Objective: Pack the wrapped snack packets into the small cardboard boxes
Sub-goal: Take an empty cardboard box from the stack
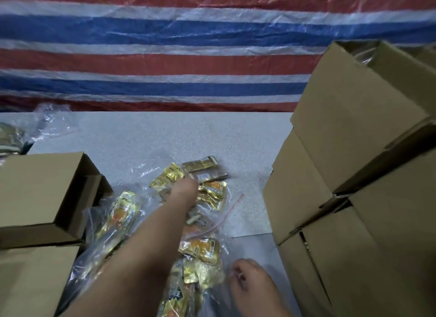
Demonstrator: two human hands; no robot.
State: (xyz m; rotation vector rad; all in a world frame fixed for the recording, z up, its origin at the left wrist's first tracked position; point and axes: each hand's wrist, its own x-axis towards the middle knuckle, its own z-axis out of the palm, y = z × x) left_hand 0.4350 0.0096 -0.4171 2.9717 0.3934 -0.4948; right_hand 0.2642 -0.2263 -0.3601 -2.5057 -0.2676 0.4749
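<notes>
While the left hand (182, 189) reaches among gold-wrapped snack packets (213, 195), its grip is unclear; right hand (250, 277) pinches clear plastic (226, 264).

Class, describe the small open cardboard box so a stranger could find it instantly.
Start at the striped tarp behind the grey table. On the table's left side stands the small open box. Unlike the tall stacked cartons on the right, it is low, with its flaps open.

Tarp (165, 57) at the back is striped red, white and blue. Table surface (165, 137) is speckled pale grey. Cardboard boxes (354, 175) are plain brown. Snack packets (212, 195) are seen as shiny gold with orange print; some are darker brown. Clear bag (219, 224) is edged with a thin red strip.
</notes>
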